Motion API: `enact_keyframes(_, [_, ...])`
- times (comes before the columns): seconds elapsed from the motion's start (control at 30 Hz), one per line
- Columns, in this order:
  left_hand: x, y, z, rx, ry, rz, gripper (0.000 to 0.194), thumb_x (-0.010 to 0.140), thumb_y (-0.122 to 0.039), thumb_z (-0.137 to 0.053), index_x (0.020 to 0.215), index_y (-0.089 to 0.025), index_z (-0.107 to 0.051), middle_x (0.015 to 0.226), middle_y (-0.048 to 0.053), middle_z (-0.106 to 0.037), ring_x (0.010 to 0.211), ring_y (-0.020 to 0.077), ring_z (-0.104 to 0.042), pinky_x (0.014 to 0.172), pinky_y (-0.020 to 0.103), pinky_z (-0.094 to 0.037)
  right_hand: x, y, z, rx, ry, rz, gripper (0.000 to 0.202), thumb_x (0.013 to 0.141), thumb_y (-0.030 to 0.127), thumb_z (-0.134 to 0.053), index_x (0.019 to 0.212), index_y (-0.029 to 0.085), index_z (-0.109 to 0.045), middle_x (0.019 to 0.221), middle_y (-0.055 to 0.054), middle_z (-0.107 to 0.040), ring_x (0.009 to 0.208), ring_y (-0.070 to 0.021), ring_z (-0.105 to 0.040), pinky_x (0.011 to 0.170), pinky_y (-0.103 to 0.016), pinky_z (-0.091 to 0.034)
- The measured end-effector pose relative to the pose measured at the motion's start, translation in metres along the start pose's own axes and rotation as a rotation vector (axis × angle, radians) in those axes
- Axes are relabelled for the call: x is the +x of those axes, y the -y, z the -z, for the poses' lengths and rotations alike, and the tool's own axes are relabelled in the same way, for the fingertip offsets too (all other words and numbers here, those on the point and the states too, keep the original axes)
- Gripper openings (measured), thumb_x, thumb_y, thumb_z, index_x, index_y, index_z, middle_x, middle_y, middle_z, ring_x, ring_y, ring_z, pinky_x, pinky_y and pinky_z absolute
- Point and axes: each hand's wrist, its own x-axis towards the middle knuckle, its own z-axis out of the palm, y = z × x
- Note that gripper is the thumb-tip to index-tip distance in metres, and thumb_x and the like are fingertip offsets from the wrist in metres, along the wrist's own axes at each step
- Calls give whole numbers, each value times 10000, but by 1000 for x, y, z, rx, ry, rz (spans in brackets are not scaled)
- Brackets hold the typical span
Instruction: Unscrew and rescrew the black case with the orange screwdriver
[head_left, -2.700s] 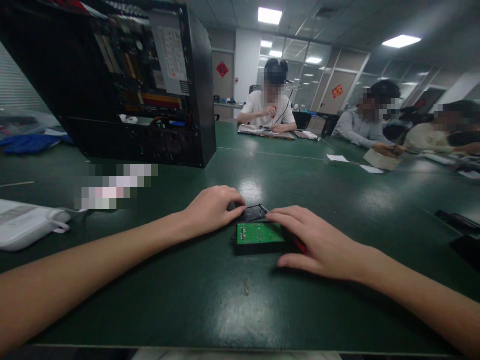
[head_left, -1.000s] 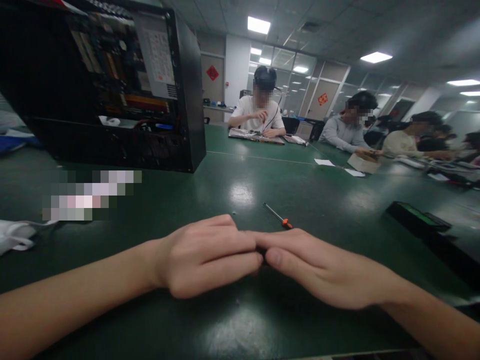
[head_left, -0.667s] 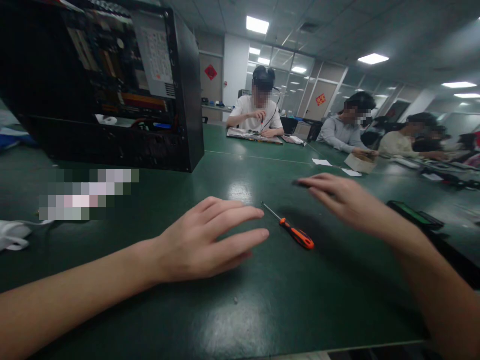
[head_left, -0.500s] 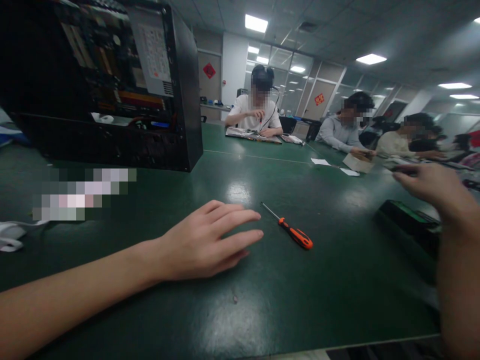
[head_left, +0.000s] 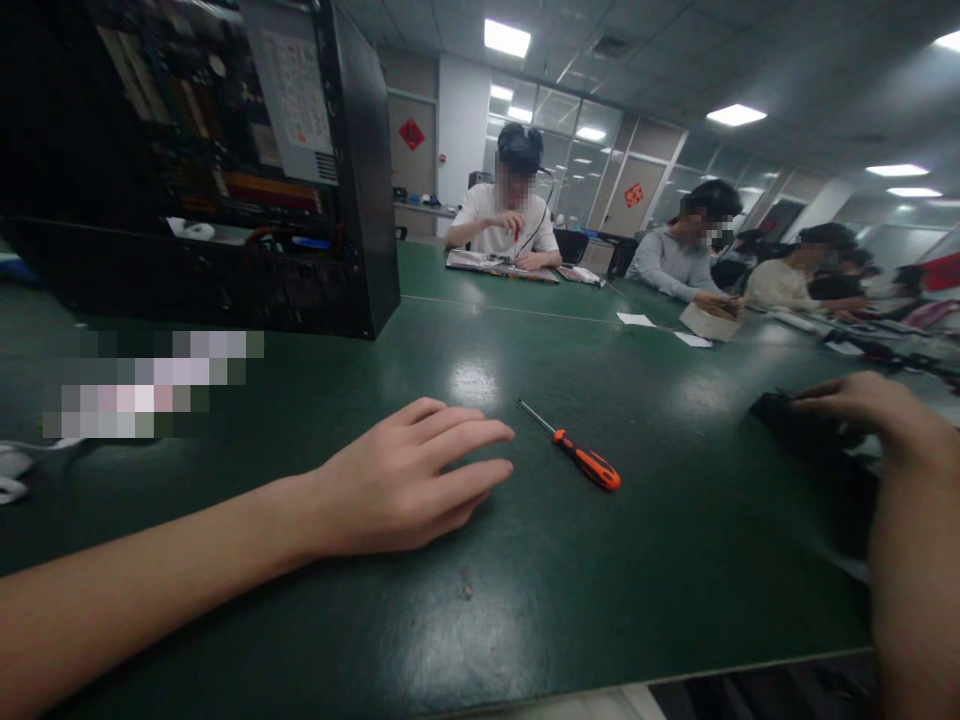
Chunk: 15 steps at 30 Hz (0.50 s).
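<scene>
Our left hand (head_left: pixel 420 478) lies palm down near the middle of the green worktop (head_left: pixel 675 600), fingers loosely spread and grasping nothing, its forearm running in from the left edge. Just beyond those fingertips, a screwdriver (head_left: pixel 574 450) with an orange-and-black handle lies flat, its metal tip angled toward the worktop's far left corner and its handle toward the near right corner. By the right edge, our right hand (head_left: pixel 862 405) reaches with bent wrist to a dark case (head_left: pixel 806 435), fingertips at its upper part; we cannot tell whether they grip it, so dark is that spot. Toward the far left corner, we see an open computer tower (head_left: pixel 247 200), its circuit boards exposed, and nearer, at the left edge, a white cable (head_left: pixel 9 465). At the far edge, a person in a white top (head_left: pixel 536 220) leans over a flat panel (head_left: pixel 499 266), slim tool in hand, while farther right a person in grey (head_left: pixel 667 260) handles a pale box (head_left: pixel 709 322) near white paper sheets (head_left: pixel 635 319).
</scene>
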Motion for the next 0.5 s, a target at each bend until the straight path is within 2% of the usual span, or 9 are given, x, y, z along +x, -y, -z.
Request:
enact_keyframes(0.13, [-1,1,-1,1,12,-8,234,963,-145,-654,1195,-162,-670,1319,156,-708,1170,297,-685,943,432,-550,4,3,2,-48,10,-16,263,783,343,-794,983,174,-812,937,-131,-769,696,-254,-694,666,-334,-517])
enact_keyframes(0.3, [0,2,-1,-2,13,-13,224,964,-137,-643,1184,-163,-671,1317,155,-709,1164,294,-686,938,428,-550,2,3,-1,-44,55,-35,290,841,386,-764,1001,147,-798,954,-159,-768,674,-249,-698,666,-333,-520])
enact_keyframes(0.4, [-1,2,-1,-6,26,-17,225,966,-145,-642,1189,-165,-668,1318,154,-709,1165,291,-686,946,427,-548,0,4,-2,-32,75,-27,283,839,364,-772,1027,154,-796,991,-157,-773,686,-247,-708,675,-333,-525])
enact_keyframes(0.5, [-2,3,-1,-2,25,-23,230,961,-147,-645,1189,-169,-668,1319,152,-709,1165,289,-686,950,425,-545,-2,8,-2,-23,104,-36,292,863,336,-750,1085,150,-790,939,-156,-775,667,-253,-708,669,-342,-531])
